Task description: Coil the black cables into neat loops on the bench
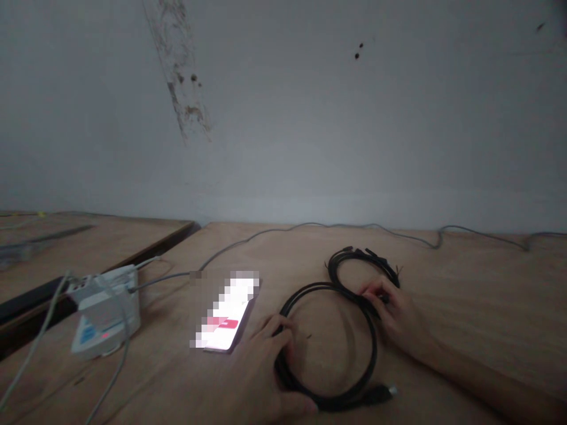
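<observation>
A black cable lies in a large round loop on the wooden table, with a metal-tipped connector at its near right side. My left hand is closed around the left side of this loop. On the loop's upper right, my right hand has its fingers pinched together on the cable, a short dark end showing by them. Just behind sits a smaller black cable coil, bound with thin ties and touching the large loop. Whether both are one cable I cannot tell.
Left of my left hand lies a lit phone, its screen partly blurred. A white power strip with a plugged-in white adapter stands farther left. A thin grey cord runs along the wall. A dark gap separates two tabletops.
</observation>
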Demonstrator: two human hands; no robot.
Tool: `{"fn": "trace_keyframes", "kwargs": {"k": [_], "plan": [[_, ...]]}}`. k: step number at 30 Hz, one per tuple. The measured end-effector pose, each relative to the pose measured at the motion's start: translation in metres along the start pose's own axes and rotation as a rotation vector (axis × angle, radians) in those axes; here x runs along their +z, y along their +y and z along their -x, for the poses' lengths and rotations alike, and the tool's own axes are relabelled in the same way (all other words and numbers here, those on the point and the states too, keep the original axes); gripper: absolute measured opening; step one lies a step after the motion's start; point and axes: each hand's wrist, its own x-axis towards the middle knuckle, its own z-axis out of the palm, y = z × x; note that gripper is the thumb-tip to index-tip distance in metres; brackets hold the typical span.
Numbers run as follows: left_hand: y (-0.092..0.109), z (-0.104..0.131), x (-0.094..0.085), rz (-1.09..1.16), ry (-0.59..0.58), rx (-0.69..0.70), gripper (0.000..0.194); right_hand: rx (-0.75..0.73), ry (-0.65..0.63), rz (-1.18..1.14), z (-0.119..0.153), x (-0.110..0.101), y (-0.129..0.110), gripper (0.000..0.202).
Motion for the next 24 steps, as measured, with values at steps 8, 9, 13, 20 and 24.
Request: {"fn": "trace_keyframes", "kwargs": {"k": [8, 9, 13, 20, 24], "plan": [[0.0036, 0.0023, -0.0018, 0.011, 0.000, -0.044, 0.053, 0.103, 0.079, -0.250, -0.0057, 0.0040, 0.0041, 0.037], [0.0040, 0.0024, -0.0019, 0.011, 0.000, -0.050, 0.053, 0.124, 0.094, -0.276, -0.0059, 0.0047, 0.0041, 0.039], [0.0029, 0.0028, -0.0024, 0.009, 0.005, -0.069, 0.053, 0.189, 0.134, -0.362, -0.0066, 0.0066, 0.0037, 0.041], [0.0001, 0.0055, -0.0027, -0.009, 0.033, -0.029, 0.047, 0.211, 0.113, -0.376, -0.0047, 0.0068, 0.0039, 0.042], [0.0008, 0.0083, -0.0014, -0.003, 0.059, -0.035, 0.049, 0.189, 0.080, -0.337, -0.0033, 0.0074, 0.0032, 0.041]]}}
